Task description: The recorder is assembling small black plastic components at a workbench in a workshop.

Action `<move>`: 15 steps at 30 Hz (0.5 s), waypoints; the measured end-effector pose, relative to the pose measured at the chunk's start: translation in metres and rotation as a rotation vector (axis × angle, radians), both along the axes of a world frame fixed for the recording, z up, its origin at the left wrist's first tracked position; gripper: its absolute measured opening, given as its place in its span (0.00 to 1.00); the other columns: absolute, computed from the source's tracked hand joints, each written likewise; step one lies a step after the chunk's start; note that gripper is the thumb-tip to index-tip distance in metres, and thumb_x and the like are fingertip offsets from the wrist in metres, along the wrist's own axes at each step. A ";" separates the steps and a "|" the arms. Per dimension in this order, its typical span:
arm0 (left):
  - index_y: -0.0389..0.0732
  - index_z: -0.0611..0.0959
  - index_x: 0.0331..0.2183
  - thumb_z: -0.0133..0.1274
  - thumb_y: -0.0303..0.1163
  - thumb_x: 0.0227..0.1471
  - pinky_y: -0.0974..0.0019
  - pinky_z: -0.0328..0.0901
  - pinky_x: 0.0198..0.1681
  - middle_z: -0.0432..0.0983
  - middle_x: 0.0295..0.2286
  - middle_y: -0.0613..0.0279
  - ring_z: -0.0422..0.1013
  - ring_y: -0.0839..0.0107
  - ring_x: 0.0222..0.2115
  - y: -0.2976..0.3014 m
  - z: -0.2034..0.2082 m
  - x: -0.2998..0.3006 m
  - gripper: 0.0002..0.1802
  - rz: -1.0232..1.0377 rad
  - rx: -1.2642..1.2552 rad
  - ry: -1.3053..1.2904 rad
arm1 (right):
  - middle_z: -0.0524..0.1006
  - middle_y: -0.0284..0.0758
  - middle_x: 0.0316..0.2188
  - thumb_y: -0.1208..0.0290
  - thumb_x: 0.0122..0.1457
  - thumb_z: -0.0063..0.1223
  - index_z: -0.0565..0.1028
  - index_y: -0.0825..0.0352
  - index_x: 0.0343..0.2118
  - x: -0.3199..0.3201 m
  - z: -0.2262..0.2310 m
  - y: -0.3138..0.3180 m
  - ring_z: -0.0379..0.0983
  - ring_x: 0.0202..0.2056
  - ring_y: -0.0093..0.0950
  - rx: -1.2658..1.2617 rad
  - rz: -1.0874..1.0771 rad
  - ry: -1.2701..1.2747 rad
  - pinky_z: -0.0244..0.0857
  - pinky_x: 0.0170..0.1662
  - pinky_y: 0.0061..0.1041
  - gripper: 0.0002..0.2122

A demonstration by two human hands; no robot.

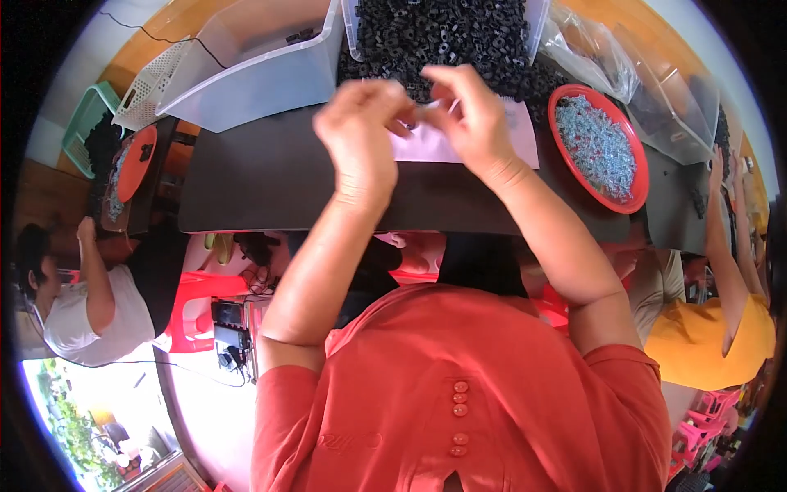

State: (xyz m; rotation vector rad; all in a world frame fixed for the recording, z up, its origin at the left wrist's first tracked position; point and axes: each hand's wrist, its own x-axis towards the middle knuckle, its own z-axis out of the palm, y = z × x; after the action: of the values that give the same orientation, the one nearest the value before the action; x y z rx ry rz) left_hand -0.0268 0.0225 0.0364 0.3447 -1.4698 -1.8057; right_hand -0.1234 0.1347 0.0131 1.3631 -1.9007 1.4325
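Note:
Over a pink sheet of paper (512, 139), my left hand (361, 131) and my right hand (474, 123) are raised close together, fingertips almost meeting. The left fingers are curled in a pinch; anything between them is too small and blurred to name. On the right, the index finger sticks up while the thumb and other fingers close toward the left fingertips. Just beyond both hands lies a heap of small black plastic parts (447, 41), spilling out of a clear bin. To the right of my right hand, a red round tray (639, 168) holds many small silvery-blue metal pieces.
A large translucent bin (270, 90) stands at the back left of the dark table (262, 180). Clear plastic bags (594, 53) and another clear bin (680, 115) are at the back right. People sit at tables on both sides, one in white (106, 312), one in yellow (705, 336).

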 end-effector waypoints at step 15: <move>0.37 0.83 0.29 0.60 0.22 0.41 0.70 0.67 0.31 0.76 0.25 0.61 0.73 0.71 0.26 -0.038 -0.002 -0.038 0.07 0.094 -1.166 -0.150 | 0.75 0.27 0.22 0.76 0.53 0.59 0.79 0.69 0.33 -0.039 0.032 0.043 0.67 0.20 0.13 -0.400 0.039 -0.659 0.60 0.24 0.13 0.05</move>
State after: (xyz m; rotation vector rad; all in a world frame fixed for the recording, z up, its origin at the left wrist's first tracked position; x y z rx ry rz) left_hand -0.0652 -0.0155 0.0345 -0.0590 -2.2678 -0.6252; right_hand -0.1626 0.1776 0.0449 0.7945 -1.7776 2.3349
